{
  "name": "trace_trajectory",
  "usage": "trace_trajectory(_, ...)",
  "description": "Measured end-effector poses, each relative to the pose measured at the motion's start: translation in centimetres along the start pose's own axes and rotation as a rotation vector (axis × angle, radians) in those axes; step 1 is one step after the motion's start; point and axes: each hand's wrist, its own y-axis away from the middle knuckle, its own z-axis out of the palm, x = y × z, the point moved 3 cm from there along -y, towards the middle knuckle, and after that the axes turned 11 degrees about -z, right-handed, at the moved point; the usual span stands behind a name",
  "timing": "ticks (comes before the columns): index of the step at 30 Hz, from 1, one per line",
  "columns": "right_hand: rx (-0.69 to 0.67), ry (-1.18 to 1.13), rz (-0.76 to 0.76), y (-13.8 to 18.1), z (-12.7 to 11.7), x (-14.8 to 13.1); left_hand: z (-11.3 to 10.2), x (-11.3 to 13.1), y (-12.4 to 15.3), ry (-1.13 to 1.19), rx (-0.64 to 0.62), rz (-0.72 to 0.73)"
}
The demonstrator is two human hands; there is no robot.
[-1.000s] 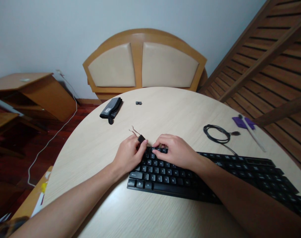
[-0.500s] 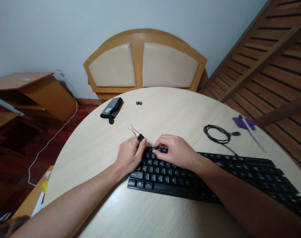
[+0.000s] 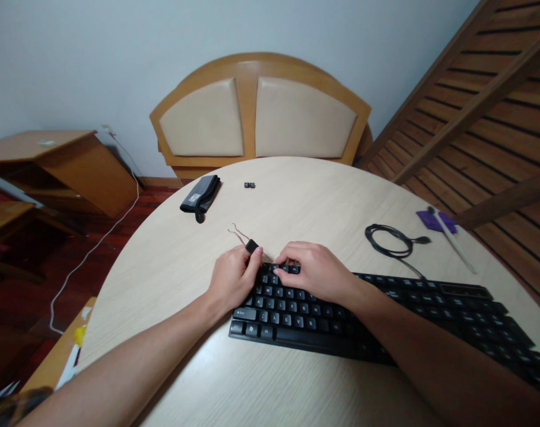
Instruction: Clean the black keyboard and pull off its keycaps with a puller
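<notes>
My table point(image 3: 163, 249) bears a keyboard point(image 3: 332, 326), a cable point(image 3: 393, 256) and, toward its far edge, a pouch point(image 3: 200, 194) and two keycaps point(image 3: 247, 185)

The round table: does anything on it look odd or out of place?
Yes: what look like two black keycaps lie loose toward the far edge of the table, odd because keycaps normally sit on the keyboard.

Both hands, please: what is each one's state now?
Left hand: closed, holding a wire keycap puller.
Right hand: curled at the far edge of the computer keyboard; whether it holds anything cannot be told.
</notes>
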Motion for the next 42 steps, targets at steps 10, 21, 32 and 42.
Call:
trace_trajectory(10, 0.0, -0.003, -0.003, -0.02, 0.03, -0.03, 0.01, -0.05, -0.01, 0.011, 0.008, -0.012)
trace_trajectory(21, 0.013, -0.017, -0.014, -0.08, 0.0, -0.04, 0.13, -0.3, -0.07, 0.034, -0.024, -0.066)
trace_trajectory(32, 0.008, -0.019, -0.011, -0.04, 0.05, 0.06, -0.04, -0.34, -0.19, 0.151, -0.01, -0.118)
trace_trajectory(42, 0.013, -0.029, -0.003, -0.05, 0.03, -0.05, -0.06, -0.09, -0.38, 0.025, 0.08, -0.061)
